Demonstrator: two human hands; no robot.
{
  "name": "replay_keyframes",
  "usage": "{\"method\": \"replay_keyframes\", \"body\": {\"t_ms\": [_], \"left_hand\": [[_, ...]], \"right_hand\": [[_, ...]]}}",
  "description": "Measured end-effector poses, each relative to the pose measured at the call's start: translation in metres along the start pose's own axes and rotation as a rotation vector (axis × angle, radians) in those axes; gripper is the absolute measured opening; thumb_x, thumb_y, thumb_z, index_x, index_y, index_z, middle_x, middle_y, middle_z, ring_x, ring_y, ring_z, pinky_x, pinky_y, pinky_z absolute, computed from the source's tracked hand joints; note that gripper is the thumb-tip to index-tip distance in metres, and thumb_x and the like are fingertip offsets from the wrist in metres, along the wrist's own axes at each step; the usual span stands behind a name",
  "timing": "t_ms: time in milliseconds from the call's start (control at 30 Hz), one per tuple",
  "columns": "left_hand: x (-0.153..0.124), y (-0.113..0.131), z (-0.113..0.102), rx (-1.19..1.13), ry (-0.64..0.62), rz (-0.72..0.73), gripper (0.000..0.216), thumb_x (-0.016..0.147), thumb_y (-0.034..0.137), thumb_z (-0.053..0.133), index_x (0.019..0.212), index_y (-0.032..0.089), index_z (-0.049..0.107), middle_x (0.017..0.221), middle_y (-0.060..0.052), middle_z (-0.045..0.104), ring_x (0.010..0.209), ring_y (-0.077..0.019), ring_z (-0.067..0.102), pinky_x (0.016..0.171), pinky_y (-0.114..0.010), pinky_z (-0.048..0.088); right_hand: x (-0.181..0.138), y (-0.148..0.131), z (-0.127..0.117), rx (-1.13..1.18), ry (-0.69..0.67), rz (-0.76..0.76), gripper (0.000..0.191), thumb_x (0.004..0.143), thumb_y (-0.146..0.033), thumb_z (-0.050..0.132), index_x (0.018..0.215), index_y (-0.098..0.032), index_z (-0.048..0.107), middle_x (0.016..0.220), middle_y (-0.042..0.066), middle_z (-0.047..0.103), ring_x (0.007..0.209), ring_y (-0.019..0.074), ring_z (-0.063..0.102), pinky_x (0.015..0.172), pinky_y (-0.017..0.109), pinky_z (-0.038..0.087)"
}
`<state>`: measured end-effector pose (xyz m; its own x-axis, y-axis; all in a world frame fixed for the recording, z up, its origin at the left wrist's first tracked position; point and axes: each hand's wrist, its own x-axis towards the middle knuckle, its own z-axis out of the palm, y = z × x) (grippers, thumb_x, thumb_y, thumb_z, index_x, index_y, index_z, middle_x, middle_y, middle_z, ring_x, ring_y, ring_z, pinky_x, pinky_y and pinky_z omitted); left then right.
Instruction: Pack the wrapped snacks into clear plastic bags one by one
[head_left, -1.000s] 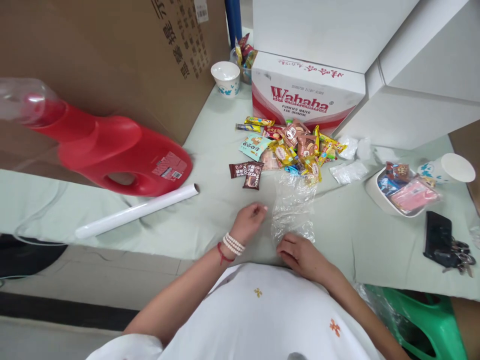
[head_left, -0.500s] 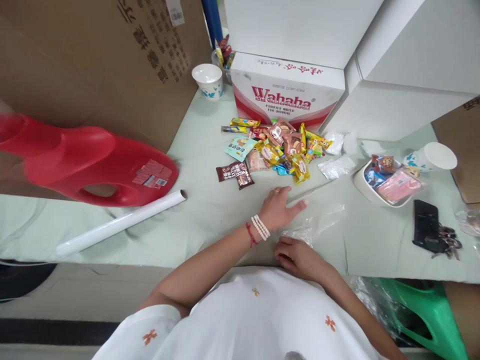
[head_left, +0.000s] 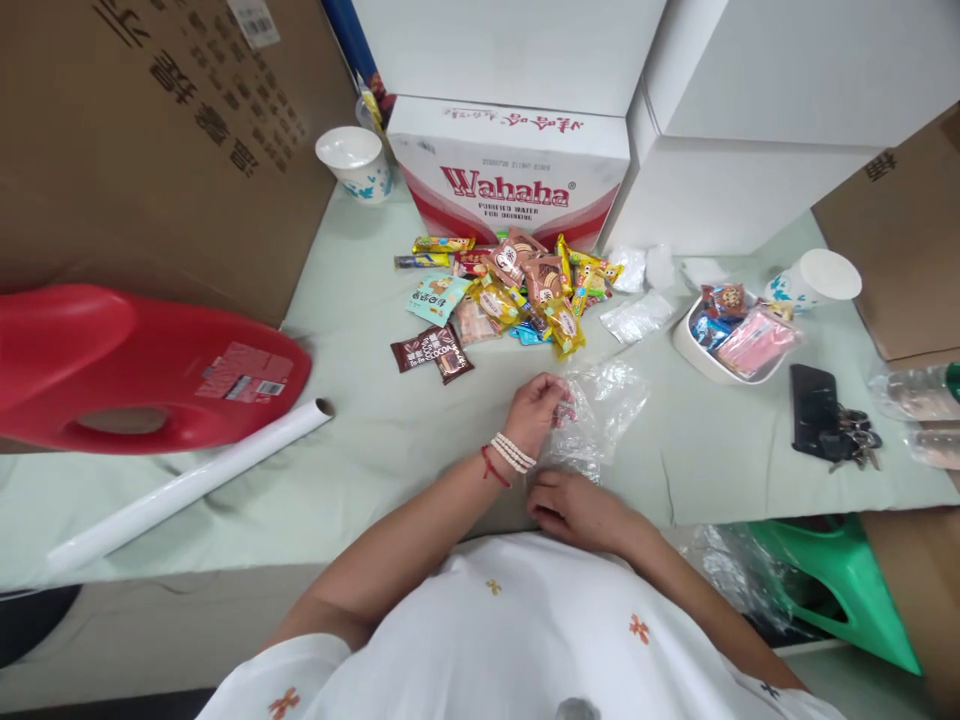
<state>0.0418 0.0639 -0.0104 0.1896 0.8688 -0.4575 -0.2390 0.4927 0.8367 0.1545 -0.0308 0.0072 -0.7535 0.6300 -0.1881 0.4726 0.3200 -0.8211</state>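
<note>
At frame centre, the left hand (head_left: pixel 534 408) pinches a crumpled clear bag (head_left: pixel 611 405) that looks unfilled; the right hand (head_left: pixel 574 510) curls just below, hold unclear, with wrapped snacks (head_left: pixel 495 298) loose at upper centre.

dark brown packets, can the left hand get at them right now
Probably yes: nothing stands between the left hand and the dark brown packets nearby, though it seems to pinch the clear bag and may need to let go first.
</note>
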Motion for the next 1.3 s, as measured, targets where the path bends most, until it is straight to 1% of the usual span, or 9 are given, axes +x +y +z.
{"method": "replay_keyframes", "body": {"t_ms": [167,267,333,500,700,900,1033,1133,1300], "left_hand": [[-0.008,0.001,-0.010,-0.079,0.031,-0.011,0.047,0.076,0.062,0.072,0.084,0.021,0.050,0.078,0.001,0.070,0.049,-0.0101,0.063,0.040,-0.017,0.034],[-0.012,-0.002,-0.016,-0.011,0.067,0.078,0.045,0.082,0.063,0.066,0.085,0.021,0.051,0.081,0.000,0.070,0.048,-0.0103,0.062,0.039,-0.019,0.035],[-0.016,-0.004,-0.020,0.099,0.111,0.179,0.042,0.087,0.062,0.062,0.086,0.021,0.054,0.082,0.000,0.069,0.052,-0.0113,0.063,0.040,-0.020,0.037],[-0.029,-0.006,-0.025,0.509,0.198,0.534,0.030,0.102,0.045,0.049,0.089,0.021,0.061,0.077,0.000,0.066,0.061,-0.0118,0.065,0.057,-0.023,0.047],[-0.039,-0.004,-0.035,0.831,0.244,0.828,0.025,0.105,0.031,0.045,0.093,0.021,0.064,0.087,-0.005,0.070,0.084,-0.0167,0.066,0.075,-0.028,0.049],[-0.043,-0.006,-0.038,0.850,0.172,0.803,0.032,0.105,0.034,0.043,0.082,0.021,0.060,0.073,-0.002,0.063,0.070,-0.0153,0.059,0.066,-0.027,0.043],[-0.041,-0.004,-0.036,0.576,0.127,0.576,0.052,0.105,0.051,0.038,0.065,0.021,0.051,0.056,0.002,0.052,0.054,-0.0128,0.050,0.058,-0.027,0.038],[-0.038,-0.002,-0.036,0.346,0.099,0.396,0.054,0.102,0.061,0.039,0.076,0.020,0.063,0.053,0.004,0.052,0.051,-0.0123,0.048,0.057,-0.026,0.038],[-0.038,0.000,-0.035,0.233,0.081,0.369,0.046,0.086,0.064,0.065,0.089,0.018,0.072,0.053,0.007,0.045,0.051,-0.0101,0.040,0.053,-0.024,0.032]], "right_hand": [[-0.026,-0.009,-0.017,0.232,0.086,0.044,0.025,0.100,-0.024,0.054,0.118,-0.023,0.071,0.104,0.007,0.072,0.084,0.0174,0.064,0.077,0.030,0.050],[-0.041,-0.019,-0.045,0.527,0.166,0.126,0.026,0.100,-0.041,0.058,0.109,-0.022,0.073,0.091,0.005,0.073,0.064,0.0130,0.059,0.061,0.027,0.047],[-0.042,-0.024,-0.062,0.692,0.313,0.241,0.032,0.097,-0.050,0.061,0.098,-0.021,0.072,0.076,0.002,0.067,0.051,0.0092,0.047,0.049,0.023,0.038],[-0.005,-0.021,-0.074,0.879,0.759,0.413,0.044,0.084,-0.064,0.072,0.083,-0.020,0.065,0.069,-0.003,0.052,0.052,0.0074,0.037,0.041,0.019,0.025],[0.028,-0.016,-0.068,1.125,0.841,0.409,0.048,0.072,-0.062,0.083,0.088,-0.019,0.069,0.077,-0.001,0.057,0.053,0.0065,0.037,0.037,0.017,0.021],[0.033,-0.018,-0.073,1.142,0.849,0.407,0.041,0.065,-0.047,0.092,0.082,-0.019,0.067,0.070,-0.004,0.054,0.049,0.0040,0.031,0.036,0.015,0.019],[0.033,-0.022,-0.075,1.156,0.825,0.384,0.037,0.068,-0.047,0.089,0.084,-0.019,0.070,0.069,-0.004,0.052,0.049,0.0036,0.030,0.036,0.014,0.017],[0.032,-0.024,-0.075,1.148,0.816,0.385,0.038,0.069,-0.046,0.088,0.091,-0.020,0.073,0.071,-0.004,0.054,0.049,0.0039,0.029,0.036,0.015,0.016],[0.033,-0.023,-0.071,1.057,0.798,0.395,0.038,0.072,-0.046,0.083,0.096,-0.019,0.073,0.071,-0.004,0.053,0.048,0.0046,0.027,0.037,0.017,0.016]]}}
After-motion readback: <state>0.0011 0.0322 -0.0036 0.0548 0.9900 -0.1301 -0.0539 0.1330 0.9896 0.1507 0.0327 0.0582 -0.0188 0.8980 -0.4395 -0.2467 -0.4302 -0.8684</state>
